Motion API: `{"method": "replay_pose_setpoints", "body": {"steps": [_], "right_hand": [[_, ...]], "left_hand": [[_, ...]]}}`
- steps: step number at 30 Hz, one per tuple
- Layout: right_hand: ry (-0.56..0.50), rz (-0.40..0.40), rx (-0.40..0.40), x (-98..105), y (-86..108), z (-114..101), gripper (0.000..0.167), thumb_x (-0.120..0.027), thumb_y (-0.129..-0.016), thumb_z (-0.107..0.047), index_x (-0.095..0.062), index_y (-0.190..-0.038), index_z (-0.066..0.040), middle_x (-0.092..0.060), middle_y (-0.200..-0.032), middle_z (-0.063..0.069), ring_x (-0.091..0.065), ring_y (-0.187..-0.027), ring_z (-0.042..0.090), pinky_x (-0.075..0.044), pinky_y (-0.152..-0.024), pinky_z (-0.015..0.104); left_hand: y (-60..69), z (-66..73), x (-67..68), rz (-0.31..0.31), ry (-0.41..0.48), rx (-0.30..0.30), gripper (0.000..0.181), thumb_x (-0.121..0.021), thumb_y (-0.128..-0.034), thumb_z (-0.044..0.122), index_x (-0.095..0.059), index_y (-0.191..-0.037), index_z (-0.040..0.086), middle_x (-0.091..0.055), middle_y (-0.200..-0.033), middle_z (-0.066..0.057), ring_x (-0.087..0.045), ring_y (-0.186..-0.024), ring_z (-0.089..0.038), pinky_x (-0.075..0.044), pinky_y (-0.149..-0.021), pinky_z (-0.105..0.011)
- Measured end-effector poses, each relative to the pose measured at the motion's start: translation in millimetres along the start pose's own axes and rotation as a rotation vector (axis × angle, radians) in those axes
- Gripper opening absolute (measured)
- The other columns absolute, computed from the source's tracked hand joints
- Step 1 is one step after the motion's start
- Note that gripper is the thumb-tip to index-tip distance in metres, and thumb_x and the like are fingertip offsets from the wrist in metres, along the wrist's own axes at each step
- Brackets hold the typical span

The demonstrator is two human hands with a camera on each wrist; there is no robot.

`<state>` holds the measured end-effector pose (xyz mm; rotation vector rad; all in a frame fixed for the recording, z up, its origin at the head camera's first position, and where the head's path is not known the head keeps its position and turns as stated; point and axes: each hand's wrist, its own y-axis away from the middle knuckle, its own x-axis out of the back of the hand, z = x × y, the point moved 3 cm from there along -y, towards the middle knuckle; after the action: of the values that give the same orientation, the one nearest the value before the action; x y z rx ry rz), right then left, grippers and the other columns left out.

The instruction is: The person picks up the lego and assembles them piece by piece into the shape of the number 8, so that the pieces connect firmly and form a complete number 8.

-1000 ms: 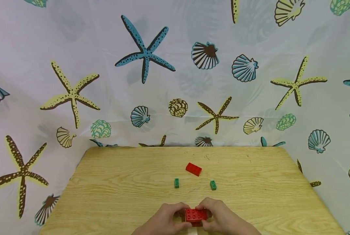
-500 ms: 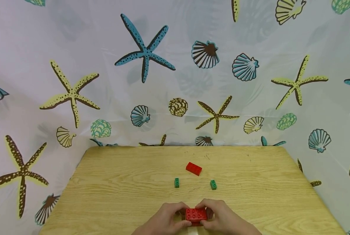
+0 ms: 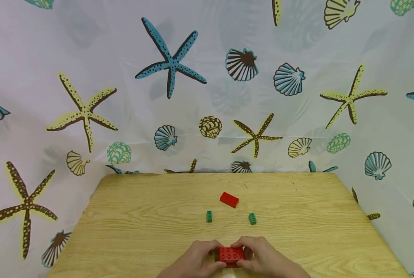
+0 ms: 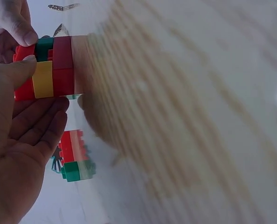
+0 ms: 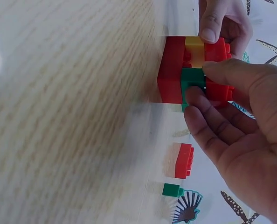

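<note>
Both hands hold a block stack on the table near its front edge. In the head view its red studded top (image 3: 231,254) faces up. My left hand (image 3: 197,258) grips the left end and my right hand (image 3: 262,258) the right end. The left wrist view shows a red bottom block (image 4: 63,67), a yellow block (image 4: 43,78) and a green one between the red layers, with the left thumb by the top. From the right wrist, the green block (image 5: 193,78) lies under my right fingers, and the yellow block (image 5: 194,50) is at the far end.
Beyond the hands on the wooden table (image 3: 141,216) lie a small green block (image 3: 209,216), another green block (image 3: 252,218) and a red block (image 3: 229,199) farther back. A curtain (image 3: 193,104) with starfish and shells stands behind and at both sides.
</note>
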<state>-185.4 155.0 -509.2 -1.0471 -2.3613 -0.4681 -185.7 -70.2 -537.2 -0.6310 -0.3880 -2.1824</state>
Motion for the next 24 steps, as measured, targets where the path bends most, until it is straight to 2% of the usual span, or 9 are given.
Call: {"method": "replay_pose_setpoints", "body": {"steps": [5,9,14,24], "right_hand": [[-0.012,0.006,0.006,-2.3,1.6,3.9,0.027,-0.077,-0.098,-0.018,-0.071,-0.124,-0.018,-0.072,-0.1,-0.01,-0.058,-0.079,-0.001,-0.052,-0.072,0.016],[0.001,0.007,0.014,-0.8,2.6,3.1,0.025,-0.077,-0.098,-0.02,-0.071,-0.123,-0.018,-0.073,-0.102,-0.007,-0.06,-0.08,-0.001,-0.053,-0.073,0.017],[0.021,0.011,0.019,0.3,3.5,2.3,0.024,-0.077,-0.098,-0.02,-0.071,-0.121,-0.017,-0.072,-0.099,-0.011,-0.058,-0.078,-0.002,-0.053,-0.072,0.016],[0.027,0.021,0.016,-0.6,3.2,3.0,0.027,-0.077,-0.098,-0.018,-0.072,-0.124,-0.015,-0.071,-0.098,-0.013,-0.058,-0.076,-0.003,-0.052,-0.07,0.017]], "left_hand": [[0.2,0.5,-0.6,0.002,0.015,0.014,0.028,-0.077,-0.0975,0.039,-0.074,-0.119,0.022,-0.072,-0.099,0.017,-0.062,-0.085,0.0,-0.053,-0.082,-0.02],[-0.5,1.6,0.3,0.008,-0.023,-0.016,0.036,-0.076,-0.098,0.042,-0.076,-0.124,0.017,-0.075,-0.107,0.015,-0.064,-0.09,0.003,-0.055,-0.083,-0.02],[-0.8,1.9,0.2,0.013,-0.074,-0.059,0.043,-0.075,-0.0982,0.044,-0.076,-0.129,0.014,-0.077,-0.117,0.011,-0.066,-0.096,0.003,-0.056,-0.084,-0.021],[0.3,-2.2,0.4,0.022,-0.073,-0.064,0.05,-0.075,-0.0979,0.044,-0.074,-0.133,0.009,-0.077,-0.121,0.005,-0.067,-0.098,0.004,-0.055,-0.083,-0.019]]}}
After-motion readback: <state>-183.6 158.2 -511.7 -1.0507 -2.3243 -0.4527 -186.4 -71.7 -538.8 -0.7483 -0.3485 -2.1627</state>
